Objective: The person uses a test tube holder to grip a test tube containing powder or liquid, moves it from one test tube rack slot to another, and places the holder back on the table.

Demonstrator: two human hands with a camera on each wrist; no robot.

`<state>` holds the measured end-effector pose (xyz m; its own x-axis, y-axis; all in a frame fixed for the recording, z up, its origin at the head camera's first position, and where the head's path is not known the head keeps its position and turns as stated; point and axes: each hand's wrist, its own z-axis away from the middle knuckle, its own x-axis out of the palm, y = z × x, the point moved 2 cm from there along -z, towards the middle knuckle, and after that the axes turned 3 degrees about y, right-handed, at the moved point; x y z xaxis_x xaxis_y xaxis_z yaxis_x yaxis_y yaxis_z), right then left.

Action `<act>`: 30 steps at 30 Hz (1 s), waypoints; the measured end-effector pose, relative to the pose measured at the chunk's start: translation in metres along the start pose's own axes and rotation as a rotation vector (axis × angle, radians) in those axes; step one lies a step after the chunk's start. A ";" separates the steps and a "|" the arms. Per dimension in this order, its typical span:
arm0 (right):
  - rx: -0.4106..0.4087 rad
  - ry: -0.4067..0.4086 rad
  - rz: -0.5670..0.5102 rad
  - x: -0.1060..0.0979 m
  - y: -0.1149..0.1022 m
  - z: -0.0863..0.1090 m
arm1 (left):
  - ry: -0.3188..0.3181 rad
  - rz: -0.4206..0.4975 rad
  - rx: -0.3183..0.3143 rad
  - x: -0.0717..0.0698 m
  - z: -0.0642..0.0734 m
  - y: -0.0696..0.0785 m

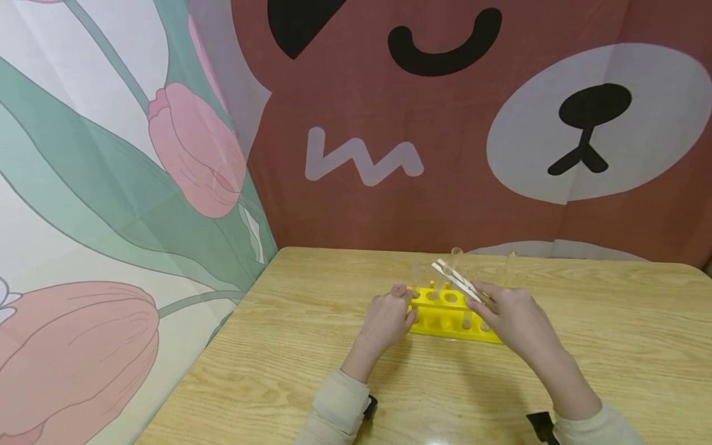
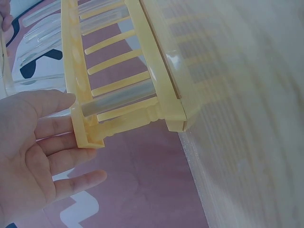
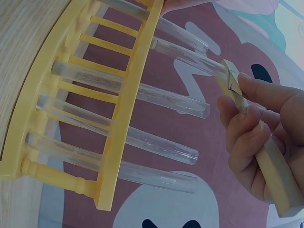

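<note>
My left hand (image 1: 386, 318) grips the left end of a yellow test tube rack (image 1: 453, 335), with fingertips at its top bar in the left wrist view. My right hand (image 1: 517, 315) pinches a wooden test tube clamp (image 3: 278, 180) between thumb and fingers. The clamp's tip holds a clear test tube (image 3: 187, 56) at a slant, its lower end close over the rack's top bar. Three more test tubes (image 3: 164, 146) stand in the right part of the rack. Another test tube (image 2: 123, 95) stands at the left end, beside my left hand.
The rack stands on a wood-grain table (image 1: 278, 371). Behind the table hangs a cloth (image 1: 445, 210) printed with a bear; a flower-printed cloth (image 1: 111, 185) hangs along the left side.
</note>
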<state>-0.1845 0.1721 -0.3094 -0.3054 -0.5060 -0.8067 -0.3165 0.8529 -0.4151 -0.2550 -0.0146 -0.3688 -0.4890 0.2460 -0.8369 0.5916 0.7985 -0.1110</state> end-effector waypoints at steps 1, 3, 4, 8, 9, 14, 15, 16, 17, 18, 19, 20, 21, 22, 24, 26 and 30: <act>0.002 0.000 0.000 0.000 0.000 0.000 | -0.003 0.001 0.000 0.000 0.000 0.000; 0.007 -0.002 -0.001 -0.001 0.000 0.000 | 0.000 0.000 0.000 0.000 0.000 0.000; 0.009 -0.003 -0.001 -0.001 0.000 0.000 | 0.001 -0.001 -0.001 0.000 0.000 0.000; 0.011 -0.006 -0.001 -0.001 -0.001 0.000 | 0.008 -0.005 0.001 0.001 0.000 0.000; 0.012 -0.007 0.000 -0.001 -0.001 0.000 | 0.011 -0.006 0.002 0.001 0.000 0.000; 0.015 -0.005 0.003 -0.003 0.000 0.000 | 0.018 -0.008 0.006 0.002 0.000 -0.001; 0.016 -0.004 0.005 -0.003 0.000 0.000 | 0.017 -0.009 0.006 0.002 0.000 -0.001; 0.015 -0.004 0.006 -0.003 0.000 0.000 | 0.012 -0.009 0.004 0.002 0.000 -0.001; 0.016 -0.002 0.008 -0.003 0.000 0.000 | 0.009 -0.011 0.003 0.002 0.000 0.000; 0.016 -0.004 0.011 -0.004 0.001 0.000 | 0.006 -0.012 0.001 0.002 0.000 0.000; 0.016 -0.004 0.011 -0.004 0.001 0.000 | 0.002 -0.013 -0.001 0.002 0.000 0.000; 0.016 -0.003 0.011 -0.004 0.001 0.000 | -0.002 -0.012 -0.004 0.002 0.000 0.000; 0.018 -0.003 0.011 -0.004 0.001 0.000 | -0.004 -0.012 -0.006 0.003 0.000 0.000; 0.018 -0.003 0.010 -0.004 0.001 0.000 | -0.006 -0.012 -0.008 0.003 0.000 0.000; 0.021 -0.005 0.009 -0.004 0.002 0.000 | -0.006 -0.009 -0.008 0.003 -0.001 -0.001; 0.024 -0.008 0.010 -0.004 0.002 0.000 | -0.007 -0.007 -0.007 0.004 -0.001 -0.001; 0.025 -0.010 0.019 -0.005 0.002 0.000 | -0.006 -0.009 -0.005 0.004 -0.001 -0.001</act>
<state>-0.1841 0.1764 -0.3064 -0.3026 -0.4882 -0.8186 -0.2884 0.8655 -0.4096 -0.2581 -0.0135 -0.3712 -0.4904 0.2358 -0.8390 0.5844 0.8031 -0.1159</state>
